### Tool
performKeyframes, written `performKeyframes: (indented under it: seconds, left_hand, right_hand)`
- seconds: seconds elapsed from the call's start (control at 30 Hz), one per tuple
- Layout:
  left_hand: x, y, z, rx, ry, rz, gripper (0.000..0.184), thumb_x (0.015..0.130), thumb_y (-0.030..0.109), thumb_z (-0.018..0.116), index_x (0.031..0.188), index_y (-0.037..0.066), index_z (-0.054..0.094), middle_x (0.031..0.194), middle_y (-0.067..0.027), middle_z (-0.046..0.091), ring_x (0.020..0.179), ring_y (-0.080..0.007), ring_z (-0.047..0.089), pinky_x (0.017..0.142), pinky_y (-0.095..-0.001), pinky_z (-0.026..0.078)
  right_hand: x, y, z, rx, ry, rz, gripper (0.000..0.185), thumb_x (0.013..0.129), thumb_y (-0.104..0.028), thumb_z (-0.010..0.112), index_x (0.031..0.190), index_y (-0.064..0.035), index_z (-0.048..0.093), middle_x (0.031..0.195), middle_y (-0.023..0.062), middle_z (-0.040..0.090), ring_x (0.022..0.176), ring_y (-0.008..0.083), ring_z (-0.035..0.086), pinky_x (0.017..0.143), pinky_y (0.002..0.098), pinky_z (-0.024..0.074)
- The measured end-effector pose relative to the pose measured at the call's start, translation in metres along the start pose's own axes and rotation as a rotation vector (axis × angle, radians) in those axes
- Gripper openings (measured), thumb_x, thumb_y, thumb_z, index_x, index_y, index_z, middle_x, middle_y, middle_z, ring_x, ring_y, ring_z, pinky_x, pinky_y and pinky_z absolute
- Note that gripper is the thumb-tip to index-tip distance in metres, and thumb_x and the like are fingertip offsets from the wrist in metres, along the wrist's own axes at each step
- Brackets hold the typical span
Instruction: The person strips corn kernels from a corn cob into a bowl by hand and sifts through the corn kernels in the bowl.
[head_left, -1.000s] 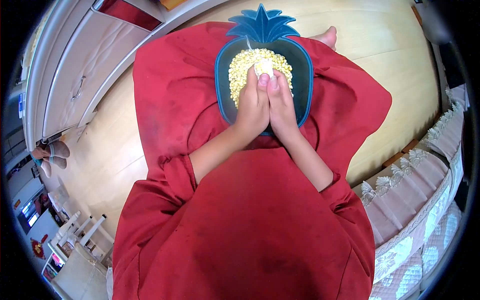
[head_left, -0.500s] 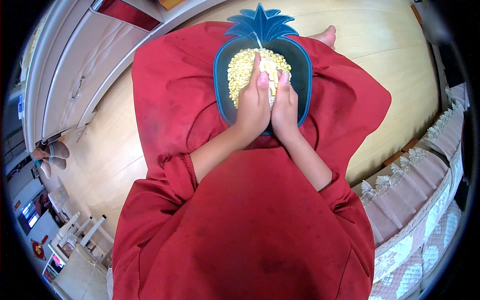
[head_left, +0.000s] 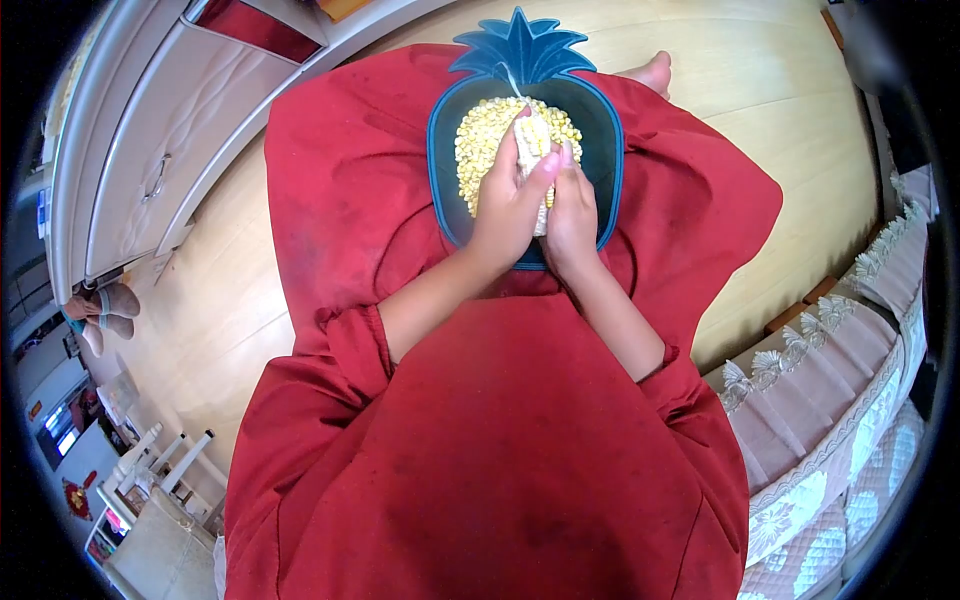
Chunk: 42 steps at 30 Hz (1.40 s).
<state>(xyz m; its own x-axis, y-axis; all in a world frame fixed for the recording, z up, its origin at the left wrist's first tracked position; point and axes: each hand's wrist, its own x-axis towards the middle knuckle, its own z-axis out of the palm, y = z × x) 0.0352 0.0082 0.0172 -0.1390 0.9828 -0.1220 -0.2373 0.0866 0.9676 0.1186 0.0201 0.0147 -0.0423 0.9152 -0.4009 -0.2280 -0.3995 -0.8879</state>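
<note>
Your left hand [head_left: 508, 215] and right hand [head_left: 573, 215] have fingers closed around partly bare corn cob [head_left: 531, 143], above pineapple-shaped tray [head_left: 605, 165]. Loose kernels [head_left: 480, 140] heap inside, beyond your hands. Hidden finger undersides: exact contact hard to tell. Red garment [head_left: 480, 430] surrounds tray.

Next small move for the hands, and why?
I'd probably push the left hand's thumb along the corn cob: kernels are attached to it, the right hand braces its other side, and the bowl beneath holds loose kernels.
</note>
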Motion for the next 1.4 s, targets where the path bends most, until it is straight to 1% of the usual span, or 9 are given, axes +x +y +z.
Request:
performKeyframes:
  seconds: [0.13,0.33,0.43,0.63,0.7,0.87,1.0,1.2,1.4]
  left_hand:
    - [0.001,-0.005,-0.01,0.051,-0.054,-0.036,0.054,0.113,0.019,0.039,0.162,0.002,0.024,0.135,-0.0099,0.058,0.12,-0.015,0.056,0.105,-0.0294,0.043]
    - [0.0,-0.003,-0.014,0.218,-0.003,-0.017,0.052,0.114,0.021,0.033,0.16,-0.002,0.028,0.144,-0.0149,0.055,0.132,-0.0203,0.052,0.111,-0.0303,0.039]
    - [0.0,0.002,-0.014,0.233,-0.018,-0.073,0.051,0.114,0.023,0.03,0.158,-0.004,0.032,0.148,-0.0173,0.053,0.137,-0.0208,0.049,0.114,-0.0308,0.036]
    - [0.0,0.004,-0.006,0.007,0.031,-0.069,0.052,0.114,0.027,0.032,0.155,-0.004,0.038,0.15,-0.0184,0.052,0.136,-0.0215,0.051,0.116,-0.0317,0.036]
    - [0.002,0.004,-0.009,-0.186,0.028,-0.109,0.053,0.114,0.03,0.035,0.155,-0.004,0.039,0.149,-0.0178,0.053,0.135,-0.022,0.052,0.115,-0.0319,0.036]
    - [0.001,0.004,-0.017,-0.117,0.053,-0.23,0.051,0.112,0.031,0.042,0.151,-0.002,0.046,0.135,-0.0132,0.062,0.118,-0.0164,0.061,0.1,-0.0285,0.048]
    - [0.007,-0.002,-0.006,-0.077,0.18,-0.016,0.047,0.111,0.027,0.047,0.148,-0.001,0.048,0.122,-0.0114,0.067,0.089,-0.009,0.064,0.074,-0.0232,0.053]
    - [0.01,0.001,-0.012,-0.122,0.143,-0.029,0.044,0.111,0.024,0.047,0.148,0.001,0.048,0.12,-0.0102,0.066,0.104,-0.0113,0.062,0.09,-0.0262,0.051]
    - [0.011,0.001,-0.014,-0.135,0.133,-0.006,0.036,0.112,0.025,0.044,0.139,0.002,0.054,0.119,-0.0086,0.066,0.102,-0.0107,0.062,0.089,-0.0263,0.051]
  right_hand:
    - [-0.003,-0.005,-0.003,0.258,-0.113,0.113,0.062,0.113,-0.044,0.036,0.147,0.0057,0.047,0.146,0.0171,0.054,0.135,0.0234,0.051,0.114,0.0319,0.0363]
    - [0.001,0.004,0.0,-0.052,-0.23,-0.017,0.062,0.112,-0.04,0.039,0.155,0.0042,0.036,0.158,0.0193,0.04,0.146,0.0261,0.038,0.121,0.0342,0.0267]
    - [0.001,0.004,0.007,-0.191,-0.102,-0.258,0.059,0.112,-0.036,0.039,0.156,0.0037,0.035,0.158,0.0195,0.041,0.146,0.0256,0.039,0.121,0.0348,0.0264]
    - [0.0,0.0,0.0,-0.166,-0.101,-0.268,0.057,0.113,-0.036,0.035,0.156,0.0021,0.038,0.142,0.0177,0.056,0.132,0.0233,0.053,0.114,0.0345,0.0371]
    - [-0.005,-0.011,0.001,-0.08,-0.119,-0.13,0.057,0.113,-0.038,0.035,0.155,0.0014,0.039,0.131,0.0144,0.062,0.116,0.0193,0.06,0.103,0.031,0.0443]
    - [-0.004,-0.011,0.001,-0.029,-0.114,-0.071,0.055,0.113,-0.039,0.038,0.15,0.0015,0.048,0.117,0.0097,0.068,0.096,0.011,0.062,0.085,0.0254,0.0497]
    - [0.002,0.001,-0.004,-0.056,-0.082,-0.064,0.052,0.113,-0.038,0.039,0.141,0.0033,0.056,0.119,0.0112,0.068,0.102,0.0115,0.062,0.089,0.0269,0.0498]
    - [-0.001,-0.009,-0.003,-0.12,-0.105,-0.097,0.049,0.114,-0.034,0.037,0.14,0.003,0.055,0.122,0.0111,0.066,0.108,0.0137,0.063,0.094,0.0281,0.0487]
    - [0.002,-0.011,-0.003,0.035,-0.174,-0.075,0.047,0.113,-0.03,0.037,0.147,0.0017,0.047,0.135,0.0131,0.059,0.119,0.0159,0.059,0.1,0.0291,0.047]
